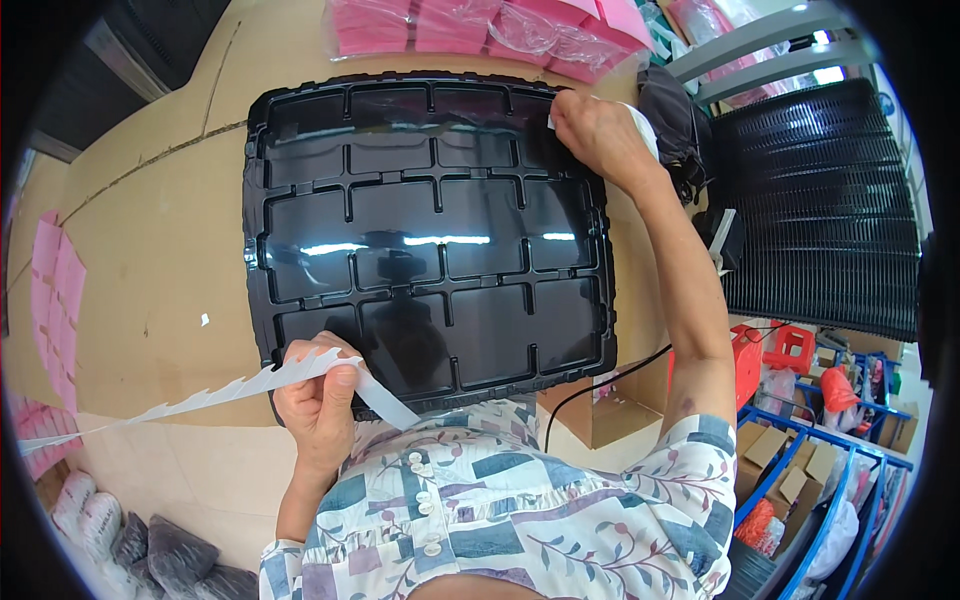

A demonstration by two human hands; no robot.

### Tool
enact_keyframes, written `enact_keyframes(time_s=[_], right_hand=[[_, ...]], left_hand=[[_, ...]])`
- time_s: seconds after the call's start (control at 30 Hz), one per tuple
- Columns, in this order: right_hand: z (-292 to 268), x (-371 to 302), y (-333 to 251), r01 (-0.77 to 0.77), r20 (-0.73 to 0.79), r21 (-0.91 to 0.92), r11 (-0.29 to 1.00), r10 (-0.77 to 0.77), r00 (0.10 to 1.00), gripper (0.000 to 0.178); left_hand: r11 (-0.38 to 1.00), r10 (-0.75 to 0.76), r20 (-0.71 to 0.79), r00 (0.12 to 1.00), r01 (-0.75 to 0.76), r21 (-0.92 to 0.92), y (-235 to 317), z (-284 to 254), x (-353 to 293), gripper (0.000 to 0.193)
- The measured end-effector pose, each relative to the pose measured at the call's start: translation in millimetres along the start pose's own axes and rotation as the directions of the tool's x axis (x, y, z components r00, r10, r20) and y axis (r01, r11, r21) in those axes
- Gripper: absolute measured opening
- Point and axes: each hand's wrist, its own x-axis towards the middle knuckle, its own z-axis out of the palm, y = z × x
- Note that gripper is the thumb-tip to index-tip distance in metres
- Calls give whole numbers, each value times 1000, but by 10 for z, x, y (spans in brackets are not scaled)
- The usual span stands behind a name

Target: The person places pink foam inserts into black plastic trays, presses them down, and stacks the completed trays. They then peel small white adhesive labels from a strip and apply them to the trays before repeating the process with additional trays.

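A black plastic tray (400,210) with shallow rectangular compartments lies in front of me, its glossy surface reflecting the lights. At its near left edge, my left hand (318,395) is closed around a long white strip (235,387) with a jagged edge. One end of the strip hangs past my thumb over the tray's near edge, and the rest trails off to the left. My right hand (603,138) is closed at the tray's far right corner. A small white piece (551,121) shows at its fingertips; what it is I cannot make out.
Brown cardboard (150,290) covers the table, with pink sheets (58,300) at the left. Plastic-wrapped pink pieces (490,30) lie at the far side. A stack of black trays (815,205) stands at the right, above blue shelving (850,470) with boxes. A black cable (610,385) runs beside the tray.
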Motion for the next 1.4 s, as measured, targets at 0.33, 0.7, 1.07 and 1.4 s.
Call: enact_keyframes(time_s=[0.33, 0.7, 1.07, 1.4], right_hand=[[67, -34, 35, -121, -9, 106, 987, 123, 992, 13], [36, -58, 21, 87, -127, 216, 972, -60, 990, 12], [-314, -336, -39, -158, 291, 926, -344, 380, 878, 8], [-565, -884, -1355, -285, 407, 729, -623, 60, 912, 18]], left_hand=[[999, 1, -16, 1000, -2, -53, 4, -5, 19, 19], [999, 19, -2, 1000, -19, -41, -5, 3, 41, 11], [973, -188, 8, 982, 187, -132, 323, -32, 107, 8], [985, -168, 75, 983, 170, -20, 507, 244, 311, 18]])
